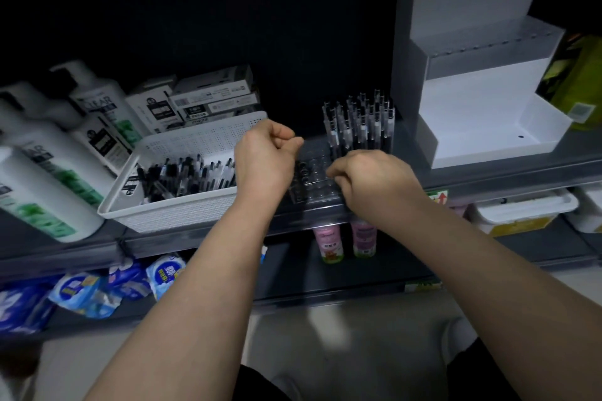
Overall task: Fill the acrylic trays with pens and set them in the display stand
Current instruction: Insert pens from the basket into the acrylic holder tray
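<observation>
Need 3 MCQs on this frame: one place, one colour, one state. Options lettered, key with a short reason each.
1. Where are the loose pens kept?
A. white basket, left of the hands
B. display stand
C. lower shelf

2. What colour are the steps of the display stand?
A. red
B. white
C. green

3. How is the acrylic tray between the hands?
A. full
B. mostly empty holes
C. already in the stand

Key: 1 A, pens lie heaped in the basket. 2 B, its steps are white and bare. 3 B, clear holes show between the left hand and right hand, while filled pens stand behind.
</observation>
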